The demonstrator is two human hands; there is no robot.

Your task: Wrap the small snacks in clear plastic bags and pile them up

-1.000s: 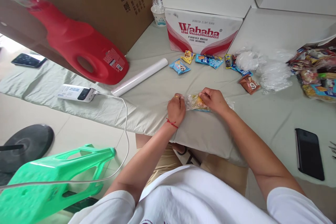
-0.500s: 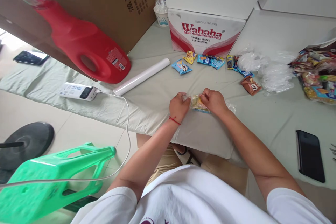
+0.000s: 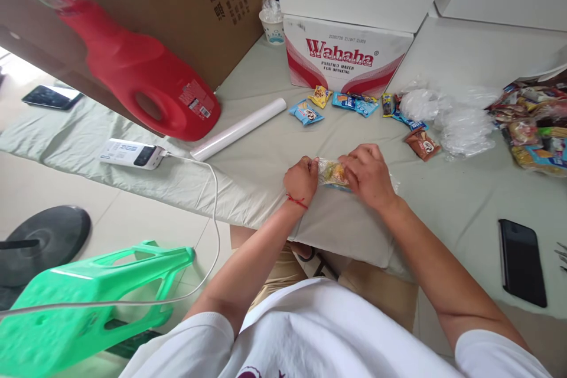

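A clear plastic bag (image 3: 331, 171) with yellow and blue snack packets inside lies on the cloth near the table's front edge. My left hand (image 3: 301, 180), with a red string bracelet at the wrist, is closed on the bag's left end. Over the right part of the bag, my right hand (image 3: 367, 176) has its fingers curled down on the plastic; its fingertips are partly hidden. Some clear plastic shows beyond the right wrist. Behind the hands lie a blue snack packet (image 3: 306, 112) and a small yellow packet (image 3: 319, 96).
More packets (image 3: 355, 104) lie before the Wahaba-style white and red carton (image 3: 349, 56). At right are a brown packet (image 3: 422, 144), bundled clear bags (image 3: 467, 127), a snack pile (image 3: 538, 124) and a phone (image 3: 523, 263). A white roll (image 3: 239, 129), power bank (image 3: 132, 154) and red jug (image 3: 155, 82) stand left.
My right hand has turned and spread further over the bag, its knuckles rising. My left hand has shifted slightly left, and more of the bag's left part shows flattened between the hands.
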